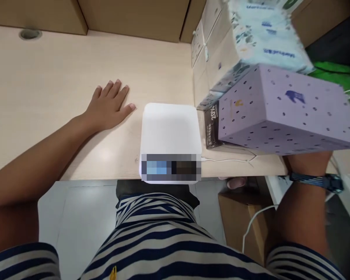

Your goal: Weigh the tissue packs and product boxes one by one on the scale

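My left hand (109,105) lies flat on the pale wooden desk (46,85), fingers stretched out, holding nothing, just left of a white scale (170,132). My right hand (309,161) is under a lilac box (286,112) with small dots, holding it up in the air at the right; the fingers are hidden behind the box. A pale blue printed pack (262,35) rests on top of the lilac box. The scale's top plate is bare.
Cream boxes (204,50) stand stacked right of the scale, a dark packet (211,124) at their foot. Brown cartons (128,17) line the desk's back. A white cable (230,159) runs from the scale. A cardboard box (242,217) sits on the floor.
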`<action>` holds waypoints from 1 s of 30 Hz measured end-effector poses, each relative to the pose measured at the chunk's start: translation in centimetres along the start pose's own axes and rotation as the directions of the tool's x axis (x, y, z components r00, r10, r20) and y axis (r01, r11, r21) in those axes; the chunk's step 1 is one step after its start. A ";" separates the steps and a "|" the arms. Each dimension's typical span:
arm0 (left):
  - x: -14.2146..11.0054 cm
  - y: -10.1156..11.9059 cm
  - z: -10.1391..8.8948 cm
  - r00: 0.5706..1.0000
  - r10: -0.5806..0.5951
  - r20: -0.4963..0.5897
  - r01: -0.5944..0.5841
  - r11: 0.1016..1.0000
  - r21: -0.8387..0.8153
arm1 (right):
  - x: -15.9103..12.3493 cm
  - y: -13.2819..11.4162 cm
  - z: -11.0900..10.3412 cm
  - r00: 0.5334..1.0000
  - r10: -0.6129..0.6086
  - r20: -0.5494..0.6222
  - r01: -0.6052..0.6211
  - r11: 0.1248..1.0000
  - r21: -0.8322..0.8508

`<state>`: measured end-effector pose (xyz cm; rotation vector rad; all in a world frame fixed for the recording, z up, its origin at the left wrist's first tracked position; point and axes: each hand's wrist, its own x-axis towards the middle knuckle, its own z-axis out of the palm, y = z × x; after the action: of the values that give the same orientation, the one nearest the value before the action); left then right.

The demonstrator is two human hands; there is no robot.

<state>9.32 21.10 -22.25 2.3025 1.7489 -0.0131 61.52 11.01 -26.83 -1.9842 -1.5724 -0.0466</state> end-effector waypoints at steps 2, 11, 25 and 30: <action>-0.3 0.4 -0.1 1.000 0.011 -0.005 -0.011 1.000 -0.017 | -0.4 -0.2 0.6 0.999 0.023 0.028 -0.020 0.992 -0.128; -0.7 1.0 -0.6 1.000 -0.001 0.029 0.001 1.000 -0.013 | -1.0 -0.8 0.5 0.986 -0.051 0.156 0.090 0.963 -0.256; -0.5 0.9 -0.4 0.999 -0.015 0.040 0.017 0.999 -0.049 | -1.1 -1.0 -0.2 0.955 -0.007 0.295 0.120 0.924 -0.363; 0.0 -0.3 0.1 1.000 0.012 0.008 -0.011 0.999 -0.051 | -1.4 -0.7 0.2 0.972 -0.008 0.235 0.102 0.914 -0.392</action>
<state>9.05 21.15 -22.36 2.2734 1.7121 0.0237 60.38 10.02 -27.24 -2.3264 -1.8885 -0.1833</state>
